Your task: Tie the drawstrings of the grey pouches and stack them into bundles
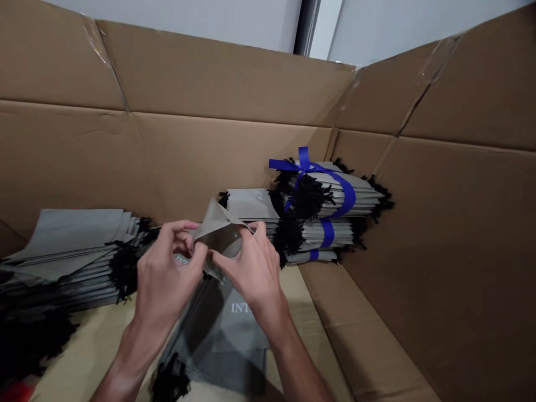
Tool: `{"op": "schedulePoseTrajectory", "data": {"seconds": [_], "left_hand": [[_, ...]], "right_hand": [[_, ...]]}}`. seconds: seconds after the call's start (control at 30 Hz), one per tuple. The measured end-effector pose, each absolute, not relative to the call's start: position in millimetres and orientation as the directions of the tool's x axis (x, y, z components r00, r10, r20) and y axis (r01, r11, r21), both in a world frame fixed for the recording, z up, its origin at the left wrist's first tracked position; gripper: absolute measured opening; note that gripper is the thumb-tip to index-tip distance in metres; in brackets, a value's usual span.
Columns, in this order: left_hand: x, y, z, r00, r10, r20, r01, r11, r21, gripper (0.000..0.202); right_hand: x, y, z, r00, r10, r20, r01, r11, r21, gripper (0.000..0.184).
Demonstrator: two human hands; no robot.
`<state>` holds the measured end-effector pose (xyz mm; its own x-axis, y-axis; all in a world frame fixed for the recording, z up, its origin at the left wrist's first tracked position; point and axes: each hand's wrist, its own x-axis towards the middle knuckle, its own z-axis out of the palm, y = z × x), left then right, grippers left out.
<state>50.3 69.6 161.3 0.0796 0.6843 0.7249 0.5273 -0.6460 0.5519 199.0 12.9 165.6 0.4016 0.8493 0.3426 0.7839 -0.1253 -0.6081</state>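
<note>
Pouch (216,216), mouth agape, above stack (234,335); left hand (167,271) and right hand (253,271) pinch its rim. Inside shadowed, contents unclear. Stack lettering (240,307) partly covered by right wrist (270,310). Ribboned bundles (330,192) in cardboard corner (360,114); pile (84,240) at left, cut off.

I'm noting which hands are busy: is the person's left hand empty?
No, the left hand grips the edge of a gray fabric pouch.
</note>
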Motion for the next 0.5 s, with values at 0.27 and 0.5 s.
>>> {"op": "schedulePoseTrajectory", "data": {"seconds": [0.27, 0.5], "left_hand": [[39, 81, 166, 0.032, 0.819, 0.573, 0.422, -0.531, 0.735, 0.028], [38, 82, 166, 0.056, 0.787, 0.615, 0.46, -0.567, 0.683, 0.024]], "right_hand": [[208, 8, 169, 0.282, 0.884, 0.372, 0.812, -0.014, -0.583, 0.037], [211, 6, 174, 0.285, 0.903, 0.322, 0.765, -0.012, -0.644, 0.036]]}}
